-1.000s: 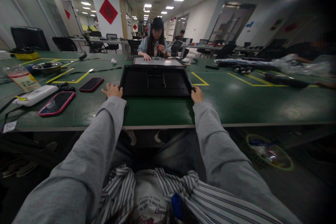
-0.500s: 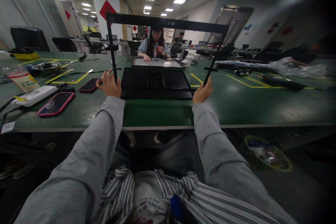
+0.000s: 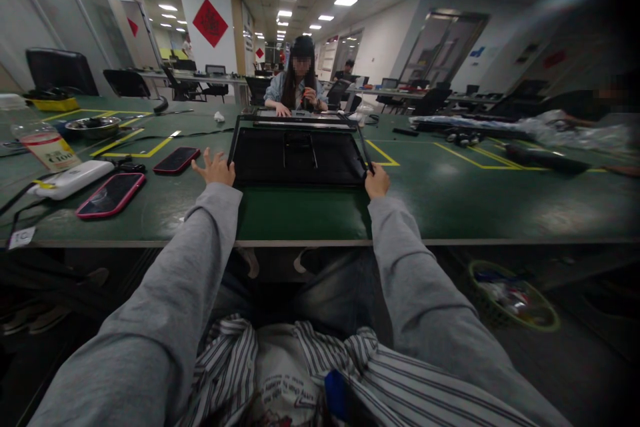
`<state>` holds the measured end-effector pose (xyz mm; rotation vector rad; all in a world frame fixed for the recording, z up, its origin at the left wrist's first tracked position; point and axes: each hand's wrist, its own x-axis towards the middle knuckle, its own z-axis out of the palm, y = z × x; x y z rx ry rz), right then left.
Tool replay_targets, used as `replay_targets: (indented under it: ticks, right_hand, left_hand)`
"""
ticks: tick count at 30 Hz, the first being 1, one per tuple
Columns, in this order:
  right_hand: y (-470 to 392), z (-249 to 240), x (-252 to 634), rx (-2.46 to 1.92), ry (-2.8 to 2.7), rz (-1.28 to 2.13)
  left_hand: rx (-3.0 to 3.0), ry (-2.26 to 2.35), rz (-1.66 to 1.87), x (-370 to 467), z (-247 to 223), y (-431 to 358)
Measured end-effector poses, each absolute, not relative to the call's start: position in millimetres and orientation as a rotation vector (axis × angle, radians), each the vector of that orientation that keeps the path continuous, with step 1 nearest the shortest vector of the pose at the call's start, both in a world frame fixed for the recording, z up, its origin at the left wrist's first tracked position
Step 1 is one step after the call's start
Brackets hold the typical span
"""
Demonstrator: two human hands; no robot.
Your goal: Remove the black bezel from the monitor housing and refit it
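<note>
A thin black monitor bezel [image 3: 364,145] lies low over the black monitor back cover [image 3: 260,155] on the table in front of me. My left hand [image 3: 215,169] is at the bezel's near left corner, thumb side against it and other fingers spread outward. At the near right corner, my right hand [image 3: 377,182] has its fingers closed round the bezel's side. Inside the back cover, a raised rectangular part shows in the middle. Whether the bezel touches the cover all round, I cannot tell.
Left of my hand lie a dark phone [image 3: 176,160], a pink-edged phone [image 3: 111,195], a white power bank [image 3: 75,179] and a bottle [image 3: 47,147]. Across the table a person [image 3: 297,83] works at a panel. A metal bowl [image 3: 93,127] stands at left; a basket [image 3: 515,307] is below right.
The bezel has swung down from upright to lie over the back cover. My right hand has moved slightly left and down with it; my left hand stays near the same corner.
</note>
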<state>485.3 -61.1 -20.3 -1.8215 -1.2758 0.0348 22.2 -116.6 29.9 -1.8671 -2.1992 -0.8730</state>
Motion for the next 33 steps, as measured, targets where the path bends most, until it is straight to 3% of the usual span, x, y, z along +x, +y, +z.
replay_targets:
  ticks: [33]
  right_hand:
    - [-45.5,-33.4,496.5,-1.875,-1.252,0.102]
  left_hand:
    - [-1.801,-2.36,-0.777,3.2,-3.7,-74.7]
